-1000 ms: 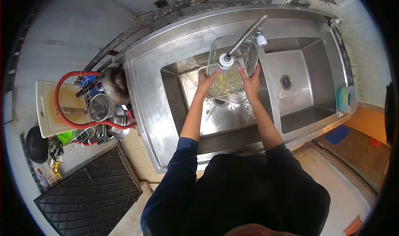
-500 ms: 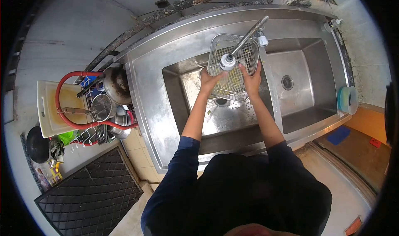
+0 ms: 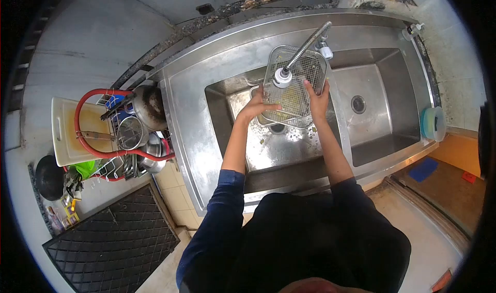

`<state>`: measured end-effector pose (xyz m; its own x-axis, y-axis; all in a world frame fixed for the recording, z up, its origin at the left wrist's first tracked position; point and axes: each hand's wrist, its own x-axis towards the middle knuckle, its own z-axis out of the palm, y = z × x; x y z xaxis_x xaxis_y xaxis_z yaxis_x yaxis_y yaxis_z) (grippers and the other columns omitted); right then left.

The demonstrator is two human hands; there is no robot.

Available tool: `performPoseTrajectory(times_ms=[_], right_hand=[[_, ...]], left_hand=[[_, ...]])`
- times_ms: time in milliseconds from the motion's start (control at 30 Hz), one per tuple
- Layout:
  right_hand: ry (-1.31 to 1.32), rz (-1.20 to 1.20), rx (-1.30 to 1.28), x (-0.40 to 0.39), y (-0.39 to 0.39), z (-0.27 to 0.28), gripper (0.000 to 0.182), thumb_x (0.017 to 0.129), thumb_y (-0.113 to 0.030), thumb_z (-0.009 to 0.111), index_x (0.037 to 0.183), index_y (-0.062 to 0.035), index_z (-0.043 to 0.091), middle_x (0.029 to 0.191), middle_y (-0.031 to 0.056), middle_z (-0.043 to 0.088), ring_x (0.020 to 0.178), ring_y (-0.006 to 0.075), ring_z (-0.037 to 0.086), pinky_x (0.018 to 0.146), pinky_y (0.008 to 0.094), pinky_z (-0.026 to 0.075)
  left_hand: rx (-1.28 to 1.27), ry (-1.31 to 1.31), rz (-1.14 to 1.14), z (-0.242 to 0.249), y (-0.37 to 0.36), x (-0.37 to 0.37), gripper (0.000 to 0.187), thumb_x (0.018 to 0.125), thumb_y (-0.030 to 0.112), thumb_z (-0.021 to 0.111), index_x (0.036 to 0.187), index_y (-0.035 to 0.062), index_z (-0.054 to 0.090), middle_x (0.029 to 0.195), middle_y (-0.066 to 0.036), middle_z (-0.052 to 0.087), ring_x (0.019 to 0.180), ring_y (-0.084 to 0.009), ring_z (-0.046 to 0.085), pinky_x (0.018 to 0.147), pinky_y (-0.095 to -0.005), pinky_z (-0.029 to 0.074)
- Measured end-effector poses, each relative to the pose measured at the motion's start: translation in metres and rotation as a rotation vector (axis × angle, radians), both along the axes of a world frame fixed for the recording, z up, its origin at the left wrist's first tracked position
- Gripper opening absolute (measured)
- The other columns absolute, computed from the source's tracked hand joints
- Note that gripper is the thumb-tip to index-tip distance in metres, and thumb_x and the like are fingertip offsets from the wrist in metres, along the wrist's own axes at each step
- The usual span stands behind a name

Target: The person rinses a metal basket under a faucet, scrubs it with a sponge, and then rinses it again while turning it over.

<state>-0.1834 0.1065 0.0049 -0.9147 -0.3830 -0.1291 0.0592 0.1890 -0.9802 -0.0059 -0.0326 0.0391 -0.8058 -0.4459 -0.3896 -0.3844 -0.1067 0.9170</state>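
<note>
Over the left sink basin (image 3: 279,161), a rectangular wire mesh basket (image 3: 293,99) is tilted beneath a flexible tap with a white spray head (image 3: 282,77). My left hand (image 3: 254,107) is closed on the basket's left side, thumb lying across the mesh. On the opposite side, my right hand (image 3: 319,101) grips the rim with its thumb over the edge. Yellowish bits cling to the mesh. Under the basket, part of another metal rim shows near the drain (image 3: 277,128); what it belongs to is mostly hidden.
To the right is a second basin (image 3: 367,107). A round plastic tub (image 3: 433,124) stands at the counter's right end. On the left, a red-edged dish rack (image 3: 78,122) holds a blackened pan (image 3: 149,107), a strainer (image 3: 130,133) and a cutting board (image 3: 85,130).
The basket has shifted slightly right and toward me under the spray head. My left hand has slid lower along its side. My right hand keeps its hold.
</note>
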Motion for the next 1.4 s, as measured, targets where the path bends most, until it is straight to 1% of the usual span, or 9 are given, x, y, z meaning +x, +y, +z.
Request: performPoseTrajectory(times_ms=[333, 667, 767, 867, 1067, 1133, 1267, 1333, 1400], right_hand=[[-0.030, -0.006, 0.015, -0.009, -0.003, 0.010, 0.098, 0.071, -0.048, 0.078, 0.138, 0.0056, 0.033, 0.125, 0.0246, 0.054, 0.115, 0.0293, 0.053, 0.099, 0.0349, 0.039], [-0.025, 0.016, -0.095, -0.002, 0.002, 0.005, 0.088, 0.075, -0.038, 0.079, 0.138, 0.0035, 0.034, 0.125, 0.0203, 0.055, 0.113, 0.0244, 0.054, 0.097, 0.0325, 0.040], [0.034, 0.083, -0.100, 0.004, 0.010, 0.020, 0.086, 0.076, -0.034, 0.078, 0.138, 0.0034, 0.033, 0.125, 0.0200, 0.055, 0.112, 0.0244, 0.054, 0.097, 0.0327, 0.041], [0.046, 0.146, -0.145, 0.012, 0.023, 0.024, 0.086, 0.077, -0.033, 0.078, 0.139, 0.0039, 0.031, 0.124, 0.0205, 0.055, 0.111, 0.0251, 0.056, 0.095, 0.0335, 0.042], [0.066, 0.157, -0.028, 0.013, 0.042, 0.016, 0.086, 0.079, -0.033, 0.077, 0.139, 0.0051, 0.028, 0.124, 0.0219, 0.055, 0.109, 0.0262, 0.057, 0.095, 0.0342, 0.043], [0.044, 0.126, 0.007, 0.005, 0.046, 0.012, 0.085, 0.079, -0.033, 0.076, 0.139, 0.0052, 0.028, 0.123, 0.0220, 0.055, 0.109, 0.0262, 0.057, 0.095, 0.0342, 0.042], [-0.026, 0.105, -0.084, 0.006, 0.050, 0.020, 0.085, 0.080, -0.034, 0.075, 0.139, 0.0052, 0.028, 0.123, 0.0226, 0.055, 0.110, 0.0256, 0.056, 0.095, 0.0336, 0.042], [-0.015, 0.111, -0.104, 0.008, 0.047, 0.020, 0.086, 0.080, -0.034, 0.076, 0.139, 0.0052, 0.027, 0.123, 0.0225, 0.055, 0.110, 0.0252, 0.056, 0.095, 0.0335, 0.042], [0.023, 0.103, -0.086, 0.012, 0.045, 0.022, 0.084, 0.080, -0.033, 0.075, 0.139, 0.0051, 0.028, 0.123, 0.0213, 0.055, 0.110, 0.0245, 0.056, 0.096, 0.0333, 0.042]], left_hand=[[-0.047, 0.099, 0.303, -0.031, 0.007, -0.017, 0.113, 0.069, 0.036, 0.083, 0.147, -0.0028, 0.011, 0.149, -0.025, 0.022, 0.139, -0.0315, 0.024, 0.112, -0.0368, 0.023], [0.009, 0.072, 0.002, -0.012, 0.000, 0.003, 0.116, 0.070, 0.027, 0.081, 0.149, 0.0036, 0.000, 0.156, -0.019, 0.002, 0.144, -0.0262, 0.006, 0.116, -0.0377, 0.009], [-0.141, 0.042, 0.168, -0.009, 0.007, 0.000, 0.113, 0.069, 0.033, 0.082, 0.149, 0.0017, 0.010, 0.149, -0.024, 0.024, 0.137, -0.0290, 0.028, 0.110, -0.0362, 0.026], [0.139, 0.032, 0.434, -0.003, 0.023, -0.008, 0.085, 0.073, 0.050, 0.076, 0.129, -0.0038, 0.041, 0.105, -0.011, 0.051, 0.097, -0.0179, 0.050, 0.079, -0.0295, 0.040], [0.079, -0.056, 0.461, -0.054, 0.032, -0.020, 0.084, 0.076, 0.048, 0.074, 0.128, -0.0075, 0.037, 0.117, -0.019, 0.055, 0.104, -0.0229, 0.057, 0.087, -0.0316, 0.046], [0.209, -0.003, 0.352, 0.012, 0.041, -0.018, 0.086, 0.078, 0.037, 0.076, 0.135, -0.0074, 0.029, 0.125, -0.021, 0.052, 0.113, -0.0232, 0.052, 0.095, -0.0323, 0.043], [0.142, 0.076, 0.186, -0.016, 0.030, -0.009, 0.086, 0.080, 0.030, 0.075, 0.138, -0.0072, 0.025, 0.128, -0.022, 0.050, 0.113, -0.0243, 0.053, 0.100, -0.0330, 0.039], [0.145, 0.015, 0.166, 0.003, 0.030, -0.011, 0.101, 0.078, 0.044, 0.073, 0.142, -0.0115, 0.017, 0.142, -0.025, 0.034, 0.133, -0.0304, 0.034, 0.110, -0.0362, 0.026], [0.118, -0.019, 0.235, -0.001, 0.030, -0.017, 0.093, 0.080, 0.035, 0.073, 0.141, -0.0101, 0.019, 0.136, -0.024, 0.041, 0.126, -0.0273, 0.042, 0.106, -0.0342, 0.031]])
